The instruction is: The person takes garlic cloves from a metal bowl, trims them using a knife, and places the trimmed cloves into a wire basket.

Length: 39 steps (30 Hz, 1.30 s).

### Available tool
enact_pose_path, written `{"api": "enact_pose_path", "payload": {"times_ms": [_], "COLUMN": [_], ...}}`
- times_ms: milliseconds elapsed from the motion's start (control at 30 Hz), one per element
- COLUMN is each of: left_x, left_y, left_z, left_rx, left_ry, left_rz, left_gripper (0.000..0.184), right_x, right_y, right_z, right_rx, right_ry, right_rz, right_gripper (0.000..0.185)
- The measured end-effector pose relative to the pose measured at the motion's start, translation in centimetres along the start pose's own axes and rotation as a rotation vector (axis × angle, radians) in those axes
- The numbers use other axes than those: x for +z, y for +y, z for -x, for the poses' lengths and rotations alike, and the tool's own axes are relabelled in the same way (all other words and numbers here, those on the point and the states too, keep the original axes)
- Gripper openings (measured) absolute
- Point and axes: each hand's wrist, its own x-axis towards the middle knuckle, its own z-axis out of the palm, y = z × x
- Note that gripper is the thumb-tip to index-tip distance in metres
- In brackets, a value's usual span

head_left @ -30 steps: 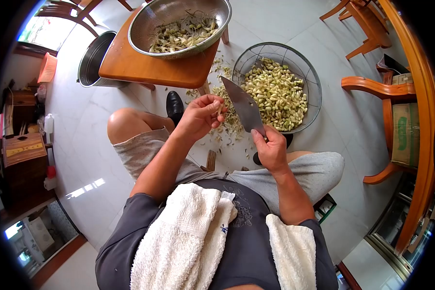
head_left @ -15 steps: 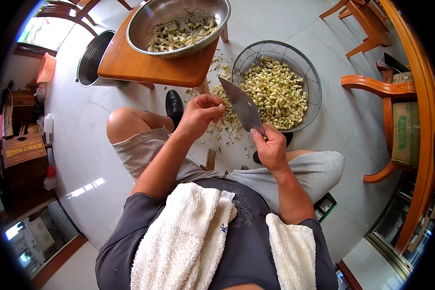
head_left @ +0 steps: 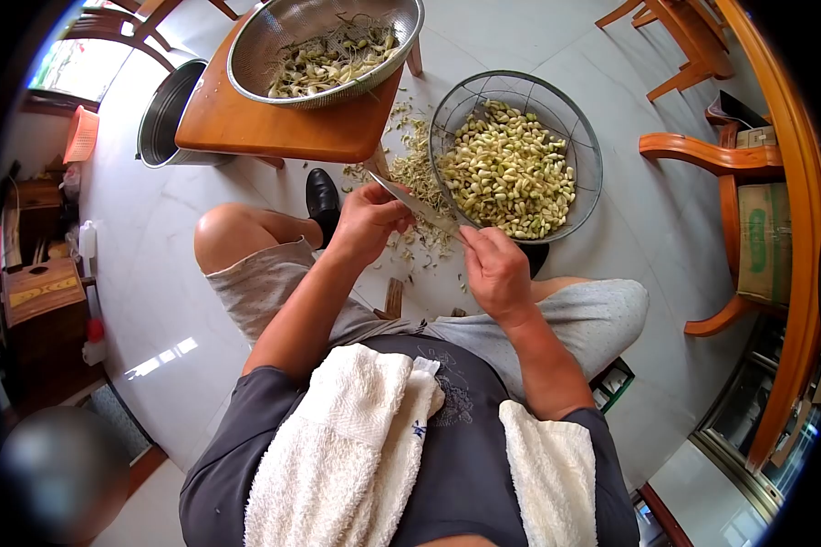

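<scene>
My right hand (head_left: 499, 269) is wrapped round the handle of a knife (head_left: 420, 205), whose blade is turned nearly edge-on and reaches left to my other hand. My left hand (head_left: 369, 221) is closed in a pinch beside the blade; what it holds, if anything, is hidden. Pale peeled pieces fill much of a wire basket (head_left: 590, 155) on the floor beyond my right hand. Thin, stringy pale pieces lie in a metal colander (head_left: 251, 56) on a wooden stool (head_left: 274, 130). Peelings (head_left: 413, 173) are scattered on the floor between the stool and basket.
A metal bucket (head_left: 160, 118) stands left of the stool. Wooden chair legs (head_left: 702, 155) and a cardboard box (head_left: 763, 242) are at the right. White towels (head_left: 333, 438) hang over my chest. Something round and blurred (head_left: 64, 474) shows at the lower left.
The knife has turned from showing its broad face to nearly edge-on and moved left against my left hand. My right hand has shifted slightly left. A blurred round shape has appeared at the lower left.
</scene>
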Motion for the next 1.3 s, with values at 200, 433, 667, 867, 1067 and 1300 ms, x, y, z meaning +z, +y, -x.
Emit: {"api": "enact_pose_path", "payload": {"times_ms": [200, 433, 667, 867, 1067, 1300], "left_x": [0.1, 0.2, 0.0, -0.5, -0.8, -0.4], "left_y": [0.1, -0.1, 0.0, 0.3, 0.9, 0.3], "left_z": [0.3, 0.4, 0.5, 0.9, 1.1, 0.8], "left_rx": [-0.009, 0.063, 0.107, 0.072, 0.066, 0.020], "left_ry": [0.039, 0.055, 0.023, -0.057, -0.114, -0.145], "left_rz": [0.052, 0.055, 0.056, 0.106, 0.209, 0.149], "left_gripper": [0.011, 0.008, 0.008, 0.007, 0.007, 0.012], "right_x": [0.1, 0.3, 0.3, 0.8, 1.6, 2.0], "right_y": [-0.1, 0.0, 0.0, 1.0, 3.0, 2.0], "right_z": [0.0, 0.0, 0.2, 1.0, 1.5, 0.5], "right_rx": [-0.002, 0.020, 0.023, 0.165, 0.316, 0.710], "right_ry": [-0.012, -0.015, -0.013, -0.115, -0.148, -0.211], "right_rz": [0.056, 0.047, 0.028, -0.027, -0.070, -0.503], "right_gripper": [0.028, 0.028, 0.027, 0.018, 0.010, 0.022]}}
